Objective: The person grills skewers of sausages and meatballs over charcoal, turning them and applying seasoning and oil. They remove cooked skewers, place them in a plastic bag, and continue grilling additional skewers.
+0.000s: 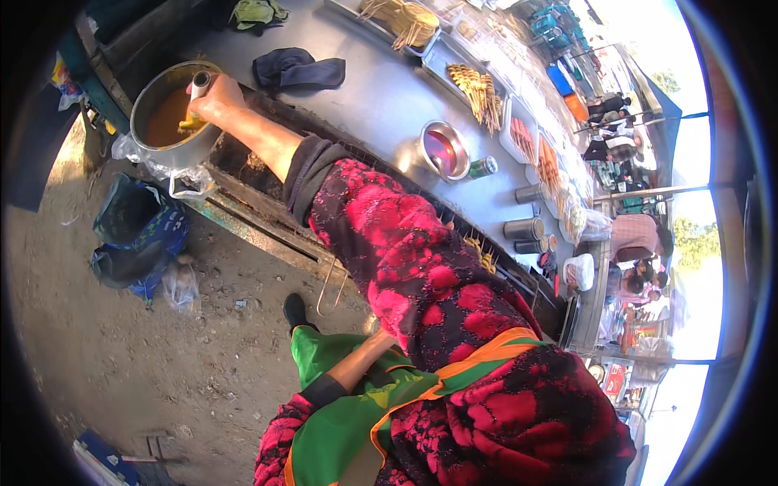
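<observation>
At upper left stands a deep metal pot [176, 157] of orange-brown sauce [163, 124]. Over its rim, my right hand [217, 100] grips a pale tubular handle [199, 84]; a yellow part [193, 121] shows below the fingers, its kind unclear. My right arm, in a red-and-black floral sleeve, stretches across the view over a long charcoal grill [267, 176]. My left forearm [358, 361] passes beneath that sleeve, which hides most or all of the left hand. Skewered food [483, 258] lies on the grill beyond the sleeve.
Along the metal table [377, 115] are dark cloth [298, 68], a steel bowl of red liquid [442, 150], a can [483, 167], metal canisters [524, 229] and trays of skewers [477, 91]. Plastic bags [137, 234] lie on the dirt ground. Several people are in the background.
</observation>
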The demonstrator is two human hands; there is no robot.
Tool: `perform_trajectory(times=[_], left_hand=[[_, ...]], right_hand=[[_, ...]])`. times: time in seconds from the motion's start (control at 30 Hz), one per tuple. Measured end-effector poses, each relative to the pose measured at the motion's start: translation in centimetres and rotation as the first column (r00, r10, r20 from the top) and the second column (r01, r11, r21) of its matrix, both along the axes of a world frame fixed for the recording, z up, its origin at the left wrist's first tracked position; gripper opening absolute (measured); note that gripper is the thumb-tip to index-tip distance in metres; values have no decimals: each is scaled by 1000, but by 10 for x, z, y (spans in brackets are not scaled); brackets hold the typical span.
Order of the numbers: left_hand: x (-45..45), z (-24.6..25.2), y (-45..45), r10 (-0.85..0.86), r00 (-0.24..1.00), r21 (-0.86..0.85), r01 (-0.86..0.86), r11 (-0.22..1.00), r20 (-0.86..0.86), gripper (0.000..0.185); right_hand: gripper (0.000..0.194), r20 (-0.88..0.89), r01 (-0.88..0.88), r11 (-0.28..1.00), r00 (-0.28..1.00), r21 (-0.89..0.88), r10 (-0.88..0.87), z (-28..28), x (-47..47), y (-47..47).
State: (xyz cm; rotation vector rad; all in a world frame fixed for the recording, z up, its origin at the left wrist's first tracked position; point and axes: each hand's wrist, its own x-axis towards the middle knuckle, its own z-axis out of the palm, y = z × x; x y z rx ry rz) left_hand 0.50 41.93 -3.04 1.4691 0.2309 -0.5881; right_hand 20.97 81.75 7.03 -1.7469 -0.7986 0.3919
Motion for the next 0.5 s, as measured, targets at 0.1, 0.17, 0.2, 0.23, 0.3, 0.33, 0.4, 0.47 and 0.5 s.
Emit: perform_trajectory(times=[0.1, 0.17, 0.2, 0.23, 0.3, 0.33, 0.4, 0.47, 0.5], left_hand=[[1, -4, 6, -39, 999, 30, 39, 999, 4, 38], [0, -4, 8, -56, 998, 44, 56, 997, 1, 42], [0, -5, 8, -68, 998, 46, 68, 997, 1, 43], [0, -5, 7, -82, 997, 51, 82, 995, -2, 45], [0, -8, 6, -116, 993, 63, 116, 991, -8, 48], [-1, -10, 6, -133, 991, 64, 134, 989, -11, 50], [-6, -15, 7, -168, 986, 66, 169, 983, -18, 53], [-17, -23, 13, -183, 983, 51, 183, 982, -13, 57], [-25, -27, 18, -163, 987, 27, 163, 986, -3, 58]], right_hand=[[29, -103, -25, 1000, 994, 6, 25, -18, 10, -5], [30, -134, -124, 990, 982, 65, 132, -21, 21, -12], [31, -156, -167, 984, 972, 65, 175, -21, 27, -14], [30, -165, -168, 985, 971, 43, 172, -20, 31, -14], [32, -153, -170, 985, 974, 12, 169, -19, 36, -15], [30, -172, -179, 983, 968, 44, 184, -19, 36, -15], [32, -127, -173, 984, 978, -53, 165, -20, 38, -19], [36, 17, -171, 984, 985, -40, 172, -24, 44, -31], [38, 91, -173, 984, 980, -27, 175, -27, 48, -39]])
